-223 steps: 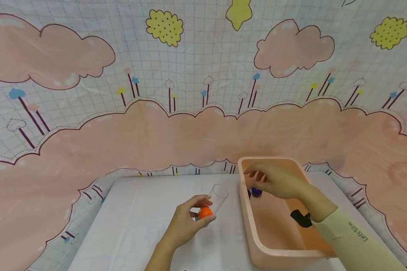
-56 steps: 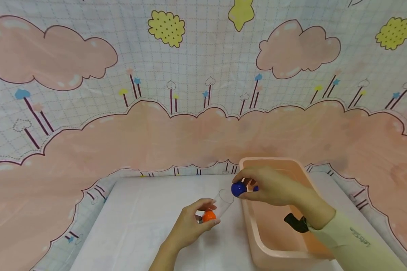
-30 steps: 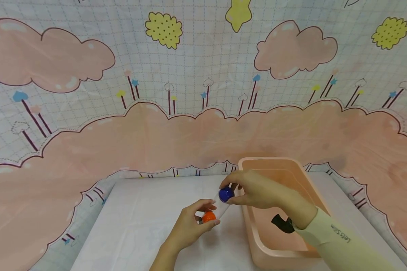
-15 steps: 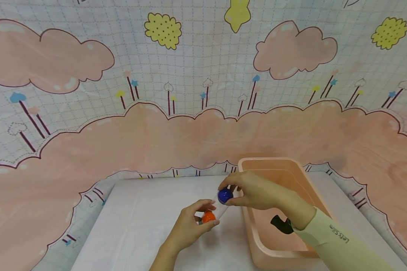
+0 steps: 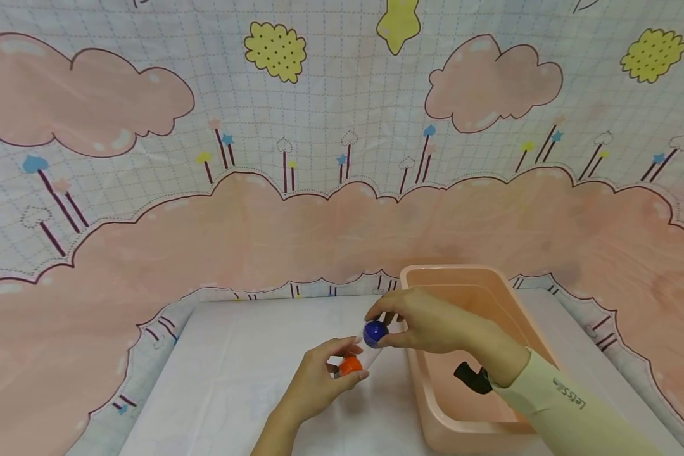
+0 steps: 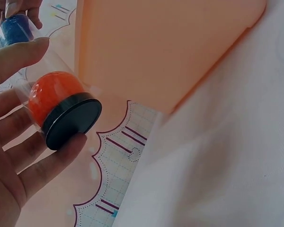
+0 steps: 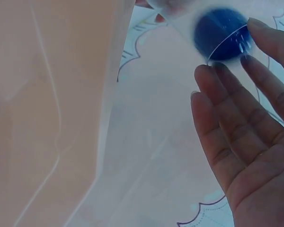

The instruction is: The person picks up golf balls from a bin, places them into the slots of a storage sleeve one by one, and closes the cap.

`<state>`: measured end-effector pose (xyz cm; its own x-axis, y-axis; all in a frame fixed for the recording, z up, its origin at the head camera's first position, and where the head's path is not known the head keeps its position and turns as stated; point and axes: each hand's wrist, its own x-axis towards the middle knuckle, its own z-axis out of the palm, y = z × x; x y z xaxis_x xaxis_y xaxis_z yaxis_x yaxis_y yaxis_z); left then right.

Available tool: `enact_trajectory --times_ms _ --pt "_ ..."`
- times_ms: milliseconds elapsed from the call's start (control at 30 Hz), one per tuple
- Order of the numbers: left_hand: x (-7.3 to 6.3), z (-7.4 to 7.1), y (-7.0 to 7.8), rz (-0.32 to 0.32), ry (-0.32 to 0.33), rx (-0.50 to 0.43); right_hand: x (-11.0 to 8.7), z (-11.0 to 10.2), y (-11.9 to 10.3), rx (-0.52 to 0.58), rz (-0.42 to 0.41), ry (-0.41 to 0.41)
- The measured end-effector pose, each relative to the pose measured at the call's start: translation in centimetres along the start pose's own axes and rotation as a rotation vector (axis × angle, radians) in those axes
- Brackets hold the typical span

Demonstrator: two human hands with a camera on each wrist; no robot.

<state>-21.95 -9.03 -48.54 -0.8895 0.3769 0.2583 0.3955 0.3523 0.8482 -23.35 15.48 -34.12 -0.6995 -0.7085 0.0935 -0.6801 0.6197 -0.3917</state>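
My left hand grips a clear tube low down, holding it tilted with its mouth up and to the right. Inside the tube's lower end sits an orange ball, just above a black end cap; a fingertip of that hand touches the cap. At the tube's upper end my right hand pinches a dark blue ball between thumb and fingers. In the right wrist view the tube's rim crosses the blue ball, so part of it is inside the mouth. Bare tube separates the two balls.
A peach plastic bin stands on the white-covered table, right beside the tube, with my right forearm reaching over it. A dark device sits at my right wrist. Behind the table hangs a patterned cloth.
My right hand has carried a blue ball from the bin leftward to the tube's mouth; lately it has slid slightly down into it. My left hand keeps its hold on the tube.
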Motion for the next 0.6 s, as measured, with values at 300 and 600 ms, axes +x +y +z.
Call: enact_trajectory --times_ms 300,600 --pt "0.10 -0.23 -0.32 0.011 0.002 0.024 0.03 0.01 0.34 0.005 -0.024 -0.002" --pt "0.18 -0.39 -0.43 0.018 0.017 0.023 -0.20 -0.25 0.86 0.006 -0.016 0.013"
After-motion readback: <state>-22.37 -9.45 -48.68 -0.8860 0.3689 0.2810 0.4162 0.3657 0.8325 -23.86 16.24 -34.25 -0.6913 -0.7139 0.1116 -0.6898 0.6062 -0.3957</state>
